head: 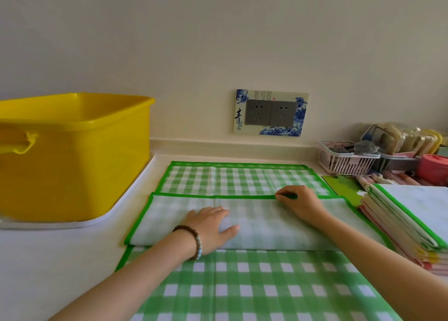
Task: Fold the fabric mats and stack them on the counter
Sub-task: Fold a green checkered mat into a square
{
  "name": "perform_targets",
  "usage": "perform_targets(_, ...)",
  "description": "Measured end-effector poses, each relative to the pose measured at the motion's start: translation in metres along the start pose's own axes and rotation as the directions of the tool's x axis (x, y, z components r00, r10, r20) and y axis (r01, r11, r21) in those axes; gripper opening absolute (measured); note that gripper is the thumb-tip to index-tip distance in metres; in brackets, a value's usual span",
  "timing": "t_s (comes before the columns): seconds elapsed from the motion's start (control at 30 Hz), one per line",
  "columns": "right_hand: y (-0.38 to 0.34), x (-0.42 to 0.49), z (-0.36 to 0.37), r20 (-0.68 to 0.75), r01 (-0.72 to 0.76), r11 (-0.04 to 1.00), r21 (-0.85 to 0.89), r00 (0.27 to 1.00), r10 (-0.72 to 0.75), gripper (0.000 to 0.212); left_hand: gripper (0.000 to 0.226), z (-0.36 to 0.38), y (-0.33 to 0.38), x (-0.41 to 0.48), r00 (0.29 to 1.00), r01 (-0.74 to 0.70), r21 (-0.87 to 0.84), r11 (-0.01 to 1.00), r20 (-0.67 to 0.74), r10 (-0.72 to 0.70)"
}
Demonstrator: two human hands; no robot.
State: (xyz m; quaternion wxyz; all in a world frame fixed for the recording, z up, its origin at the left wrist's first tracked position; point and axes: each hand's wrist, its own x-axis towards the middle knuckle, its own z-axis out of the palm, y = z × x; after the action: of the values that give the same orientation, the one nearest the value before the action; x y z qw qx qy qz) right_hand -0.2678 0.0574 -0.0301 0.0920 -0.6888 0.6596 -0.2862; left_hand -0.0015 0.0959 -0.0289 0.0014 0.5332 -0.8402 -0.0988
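A green-and-white checked fabric mat (242, 180) with a bright green border lies spread on the pale counter (60, 260). Its middle part is folded over, so the pale underside (278, 226) faces up as a band across the mat. My left hand (213, 226) lies flat, fingers apart, on that folded band near its fold line. My right hand (298, 199) pinches the green border edge of the folded flap at its far side. A stack of folded mats (407, 223) sits at the right, touching the checked mat's edge.
A large yellow plastic tub (72, 151) stands on a white tray at the left. At the back right are a pink slotted basket (344, 160) and packets against the wall. A double wall socket (270, 113) sits above the counter.
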Motion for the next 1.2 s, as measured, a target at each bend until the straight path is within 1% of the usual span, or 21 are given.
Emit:
perform_targets(0.1, -0.010, -0.006, 0.001, -0.075, 0.011, 1.000, -0.001, 0.997, -0.011, 0.036, 0.069, 0.008, 0.001, 0.000, 0.999, 0.031, 0.014, 0.999, 0.011, -0.031)
perform_targets(0.2, -0.036, -0.019, 0.007, -0.079, 0.068, 0.998, -0.012, 0.994, -0.069, 0.034, 0.068, 0.017, -0.001, 0.002, 0.999, 0.049, 0.005, 0.999, -0.014, -0.049)
perform_targets(0.3, -0.067, -0.036, 0.026, 0.041, 0.143, 0.989, -0.045, 0.989, -0.141, 0.038, 0.067, 0.021, 0.000, 0.002, 0.998, 0.055, -0.016, 0.998, -0.040, -0.056)
perform_targets(0.43, -0.087, -0.052, 0.052, 0.206, 0.155, 0.979, -0.129, 0.970, -0.126, 0.045, 0.066, 0.021, 0.003, 0.000, 0.996, 0.066, 0.003, 0.998, -0.058, -0.066)
perform_targets(0.6, -0.081, -0.061, 0.062, 0.236, 0.157, 0.967, -0.203, 0.966, -0.107, 0.048, 0.072, 0.023, 0.003, 0.000, 0.996, 0.072, 0.050, 0.996, -0.054, -0.070)
perform_targets(0.67, -0.075, -0.062, 0.060, 0.255, 0.152, 0.963, -0.224, 0.962, -0.093, 0.049, 0.083, 0.023, 0.003, 0.000, 0.997, 0.072, 0.060, 0.996, -0.047, -0.069)
perform_targets(0.77, -0.063, -0.064, 0.051, 0.277, 0.139, 0.960, -0.242, 0.958, -0.069, 0.049, 0.121, 0.021, 0.003, -0.002, 0.998, 0.052, 0.058, 0.997, -0.040, -0.049)
perform_targets(0.8, -0.057, -0.064, 0.046, 0.277, 0.127, 0.960, -0.249, 0.959, -0.055, 0.049, 0.130, 0.021, 0.003, -0.002, 0.998, 0.048, 0.054, 0.997, -0.038, -0.046)
perform_targets(0.83, -0.050, -0.065, 0.041, 0.276, 0.112, 0.959, -0.261, 0.960, -0.037, 0.049, 0.134, 0.021, 0.002, -0.002, 0.998, 0.046, 0.051, 0.998, -0.036, -0.044)
perform_targets(0.93, -0.024, -0.067, 0.022, 0.270, 0.053, 0.950, -0.309, 0.962, 0.034, 0.052, 0.132, 0.023, 0.000, 0.000, 0.999, 0.035, 0.047, 0.998, -0.033, -0.033)
perform_targets(1.1, 0.029, -0.077, -0.021, 0.247, -0.086, 0.910, -0.406, 0.948, 0.200, 0.057, 0.129, 0.025, -0.003, 0.002, 0.999, 0.031, 0.054, 0.998, -0.018, -0.031)
perform_targets(1.2, 0.050, -0.083, -0.040, 0.241, -0.143, 0.905, -0.401, 0.936, 0.255, 0.058, 0.131, 0.023, -0.003, 0.002, 0.999, 0.035, 0.048, 0.998, -0.015, -0.034)
